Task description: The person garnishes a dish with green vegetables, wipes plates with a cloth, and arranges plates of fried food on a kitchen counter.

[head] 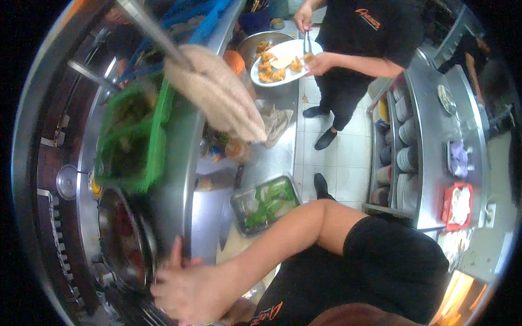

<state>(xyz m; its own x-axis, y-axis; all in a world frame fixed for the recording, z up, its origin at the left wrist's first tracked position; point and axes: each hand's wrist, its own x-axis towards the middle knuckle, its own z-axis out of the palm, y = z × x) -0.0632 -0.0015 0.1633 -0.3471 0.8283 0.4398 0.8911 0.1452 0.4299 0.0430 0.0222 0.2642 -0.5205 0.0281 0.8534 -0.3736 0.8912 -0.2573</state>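
Note:
My right hand (185, 287) is blurred at the lower left, beside a large round metal bowl (142, 248). Whether it holds anything is unclear. Beneath it, fingertips and skin seem to belong to my left hand (185, 261), mostly covered by the right. Right of my hands, under my forearm, lies a clear tray (234, 208) of cut green vegetables (267, 203), next to a pale board (236, 244) and what looks like a dark blade (223, 228). Above, a beige cloth (216, 89) hangs on a metal rod (157, 34). Another crumpled cloth (279, 124) rests on the steel counter (273, 163).
Green plastic baskets (157, 134) stand on a steel shelf at left. At the top, a co-worker (367, 36) holds tongs (306, 42) and a white plate (281, 51) of fried pieces. Stacked plates (405, 159) fill a rack at right; a red basket (447, 208) sits on it.

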